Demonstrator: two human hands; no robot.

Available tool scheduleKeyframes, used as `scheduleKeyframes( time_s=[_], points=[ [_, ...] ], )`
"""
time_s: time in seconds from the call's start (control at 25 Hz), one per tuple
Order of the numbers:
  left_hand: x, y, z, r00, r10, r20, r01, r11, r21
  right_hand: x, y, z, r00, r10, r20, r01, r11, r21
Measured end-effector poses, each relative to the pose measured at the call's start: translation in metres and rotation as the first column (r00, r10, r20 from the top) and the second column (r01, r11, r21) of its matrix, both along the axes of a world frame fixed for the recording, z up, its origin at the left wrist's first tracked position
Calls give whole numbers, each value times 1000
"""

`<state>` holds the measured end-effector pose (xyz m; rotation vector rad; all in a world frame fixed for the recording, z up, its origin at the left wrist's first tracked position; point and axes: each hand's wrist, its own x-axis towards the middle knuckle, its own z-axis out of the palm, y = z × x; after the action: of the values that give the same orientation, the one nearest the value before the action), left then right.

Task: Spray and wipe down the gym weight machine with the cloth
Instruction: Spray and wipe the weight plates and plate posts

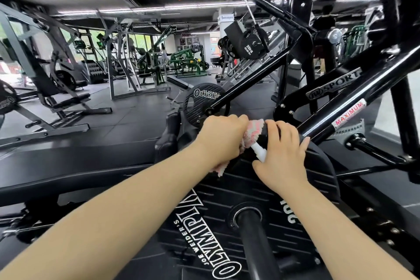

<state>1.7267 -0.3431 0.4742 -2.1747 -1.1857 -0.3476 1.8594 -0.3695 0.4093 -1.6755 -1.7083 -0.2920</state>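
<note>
Both hands busy at frame centre: our left hand (223, 136) clutches the cloth (252, 133), our right hand (281, 154) grasps the white spray bottle (259, 152); overspray could slicken the weight plate (227, 223).

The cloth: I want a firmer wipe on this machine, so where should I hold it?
Bunch the pink-and-white cloth at its middle, coming from the left as the left hand does. Its loose end hangs below that hand, and the right hand crowds the other side.

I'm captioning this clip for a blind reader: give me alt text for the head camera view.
A person's left hand grips a pink-and-white cloth and the right hand holds a white spray bottle, both above a black weight plate on a gym machine's black frame. Other machines fill the gym behind.
</note>
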Motion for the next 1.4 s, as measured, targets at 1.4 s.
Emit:
scheduleKeyframes(
  time_s=[1.4],
  points=[
    [-97,-46,-81,754,50,655,40,992,-122,12,-4,11,996,67,53,-61,993,-98]
  ],
)
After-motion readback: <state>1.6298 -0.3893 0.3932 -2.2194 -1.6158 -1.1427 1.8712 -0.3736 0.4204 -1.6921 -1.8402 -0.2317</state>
